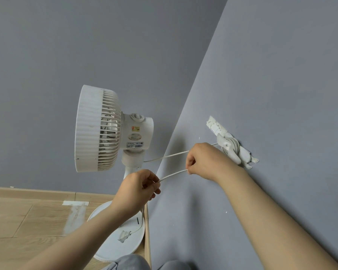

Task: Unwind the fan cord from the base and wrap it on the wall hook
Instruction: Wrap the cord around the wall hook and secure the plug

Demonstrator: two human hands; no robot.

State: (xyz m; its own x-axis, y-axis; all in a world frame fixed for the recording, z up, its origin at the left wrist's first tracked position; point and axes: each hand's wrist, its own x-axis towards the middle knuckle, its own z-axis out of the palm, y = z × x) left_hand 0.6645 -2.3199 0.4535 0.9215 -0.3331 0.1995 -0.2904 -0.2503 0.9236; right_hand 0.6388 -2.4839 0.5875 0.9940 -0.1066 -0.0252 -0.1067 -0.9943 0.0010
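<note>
- A white fan (98, 129) stands on the wooden floor (18, 221) in the corner where two grey walls meet. Its round base (129, 248) sits tight against the foot of the right-hand wall (281, 94).
- A white wall hook (244, 155) is stuck to that wall, level with the fan's neck. Several turns of the thin white cord (173, 174) lie round it.
- From the hook the cord runs through the right hand and on to the fan's neck. A second stretch crosses from the right hand to the left, then drops to the plug (124, 236), which lies flat on the base.
- The right hand (203, 162), just in front of the hook, is closed in a loose fist round the cord.
- The left hand (139, 187), lower and nearer the fan's stem, pinches the cord between thumb and fingertips.
- No cord shows wound on the base, so the unwinding looks done — the wrapping seems partway.
- Handling, as a judgement: the cord looks light, limp and smooth, and likely to slide off the hook if tension drops. It is best held close to the hook, kept taut and fed a short length at a time.
- The plug is the only weight on the loose end — it may swing or drag across the base.
- The hook's backing looks cracked and peeling, so hard pulls seem unwise.
</note>
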